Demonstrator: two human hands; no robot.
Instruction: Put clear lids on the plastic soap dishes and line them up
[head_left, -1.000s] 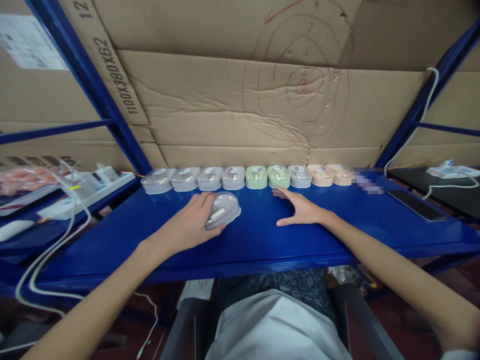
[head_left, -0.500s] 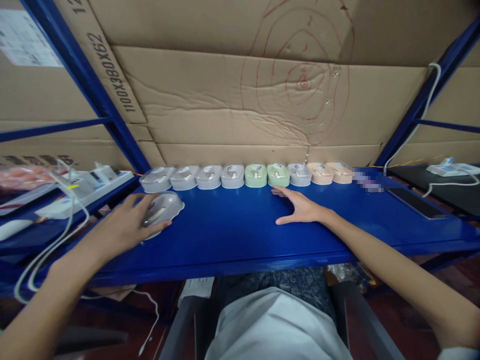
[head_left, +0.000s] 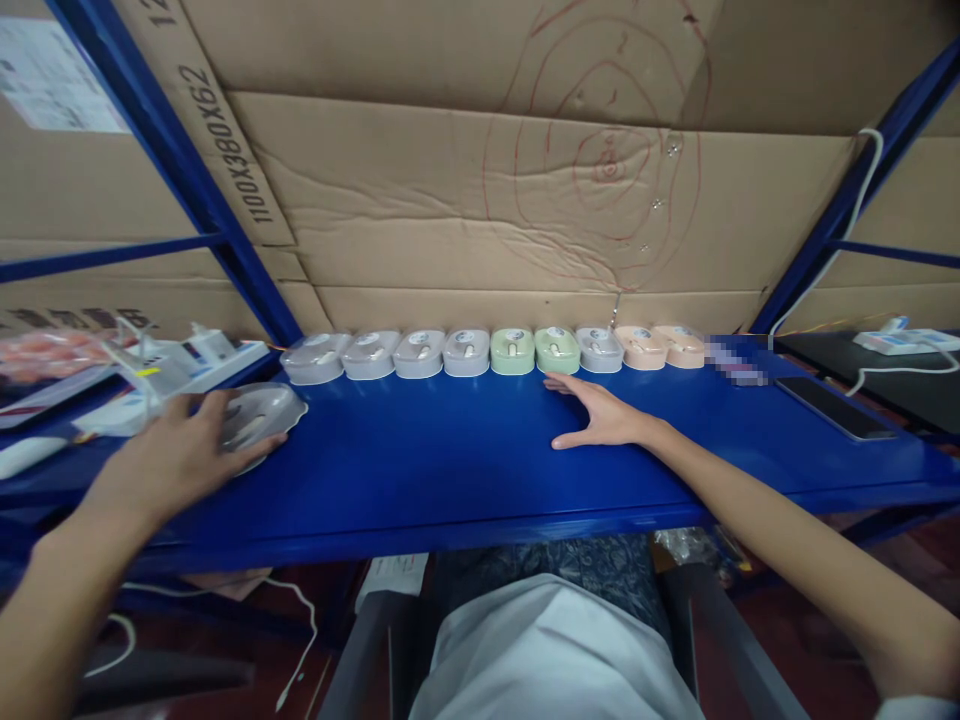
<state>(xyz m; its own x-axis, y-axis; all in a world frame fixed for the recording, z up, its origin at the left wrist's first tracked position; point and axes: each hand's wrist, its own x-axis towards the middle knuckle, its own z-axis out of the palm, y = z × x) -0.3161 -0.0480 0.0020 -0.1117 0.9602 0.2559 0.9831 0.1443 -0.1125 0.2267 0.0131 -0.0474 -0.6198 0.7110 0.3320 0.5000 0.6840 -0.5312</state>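
Observation:
My left hand [head_left: 180,450] is wrapped round a grey plastic case with a clear lid [head_left: 261,415], at the left end of the blue table [head_left: 420,450]. Its fingers and thumb grip the case from either side and cover part of it. My right hand [head_left: 600,412] rests over the table with thumb and fingers apart, holding nothing. Its fingertips are close to the front of a green case [head_left: 557,352]. A row of similar cases lines the back: several grey ones [head_left: 418,354], another green one [head_left: 512,352], and two peach ones [head_left: 643,347].
Cardboard [head_left: 450,190] with red rings stands behind the row. Blue posts [head_left: 169,150] rise at both sides. A phone [head_left: 832,406] lies at the right. Power strips [head_left: 225,365] and white cables crowd the left. The table's front edge [head_left: 450,530] is close to my lap.
My left hand has moved left along the table with the grey case in it, to the table's left end. The right hand and the row of cases stay where they were.

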